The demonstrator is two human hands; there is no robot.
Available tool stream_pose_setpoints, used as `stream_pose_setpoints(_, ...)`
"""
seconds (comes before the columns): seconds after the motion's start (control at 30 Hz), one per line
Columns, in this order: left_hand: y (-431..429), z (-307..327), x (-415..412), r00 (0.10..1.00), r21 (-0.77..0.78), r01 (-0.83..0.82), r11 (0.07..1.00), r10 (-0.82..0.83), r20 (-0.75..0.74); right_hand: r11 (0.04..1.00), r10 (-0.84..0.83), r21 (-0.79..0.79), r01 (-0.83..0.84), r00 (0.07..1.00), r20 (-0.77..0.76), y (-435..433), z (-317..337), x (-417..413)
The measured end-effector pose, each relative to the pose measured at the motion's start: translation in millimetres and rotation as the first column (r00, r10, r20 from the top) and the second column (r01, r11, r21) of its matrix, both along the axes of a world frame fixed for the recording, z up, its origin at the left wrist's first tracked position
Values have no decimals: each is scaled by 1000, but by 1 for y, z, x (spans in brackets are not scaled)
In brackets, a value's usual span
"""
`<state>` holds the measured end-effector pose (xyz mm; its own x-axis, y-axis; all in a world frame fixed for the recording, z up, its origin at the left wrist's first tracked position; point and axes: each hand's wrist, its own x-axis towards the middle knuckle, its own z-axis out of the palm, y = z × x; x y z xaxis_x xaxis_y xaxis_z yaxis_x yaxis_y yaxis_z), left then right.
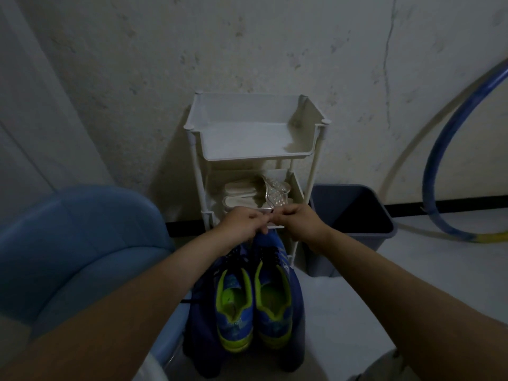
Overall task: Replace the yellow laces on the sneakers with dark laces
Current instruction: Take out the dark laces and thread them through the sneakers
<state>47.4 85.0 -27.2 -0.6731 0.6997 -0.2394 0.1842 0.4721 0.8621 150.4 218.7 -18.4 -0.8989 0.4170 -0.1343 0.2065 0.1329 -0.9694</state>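
Two blue sneakers (pixel 275 312) are sitting side by side under the person's forearms, on something dark that is too dim to identify. Heels are facing the person and toes are pointing away toward the white rack (pixel 198 160), so each long axis is running near to far. Dark lacing (pixel 237 257) is crossing both tongues, and no yellow lace is showing.

The left hand (pixel 243 222) and right hand (pixel 299 221) are meeting just above the toes. The fingers of both are curled, with thumb and forefinger tips pinching what is probably the dark lace (pixel 270 213), a thin strand too small to make out clearly.

The lace is likely handling as light, limp and a little slippery, so the stiff tip is probably the best place to pinch it for feeding through eyelets. The sneakers are probably light, with soft uppers and firmer soles, best steadied at the heel or sides. A grey bin (pixel 357 232) is standing beside the rack.
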Motion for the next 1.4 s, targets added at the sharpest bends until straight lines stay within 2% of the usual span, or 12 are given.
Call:
stream_pose_setpoints(0.13,0,-9,-3,996,-36,7,999,-10,-87,999,50,17,-51,996,72,5,-11,1)
stream_pose_setpoints(0.23,-3,-11,-4,982,-66,13,998,-25,-185,993,61,91,-72,991,119,7,-18,0)
stream_pose_setpoints(0.3,-4,-13,-3,970,-98,32,995,-55,-236,983,75,151,-107,976,202,9,-26,-1)
stream_pose_setpoints(0.37,-5,-16,0,962,-152,69,986,-106,-252,947,112,242,-210,924,365,9,-32,0)
stream_pose_setpoints(0.43,-4,-20,3,947,-233,99,967,-164,-277,893,141,288,-345,824,549,7,-36,5)
stream_pose_setpoints(0.53,-3,-23,6,926,-312,135,941,-232,-298,863,169,256,-436,726,667,4,-43,14)
stream_pose_setpoints(0.7,-5,-32,8,926,-315,206,927,-289,-244,900,132,228,-372,730,671,9,-48,19)
stream_pose_setpoints(0.9,-2,-49,19,886,-379,220,899,-347,-308,966,109,111,-235,754,648,19,-53,25)
stream_pose_setpoints(1.1,2,-63,30,881,-329,199,923,-315,-352,971,140,58,-231,750,646,25,-58,28)
stream_pose_setpoints(1.4,5,-71,37,868,-336,166,927,-299,-396,971,148,46,-233,745,651,25,-58,27)
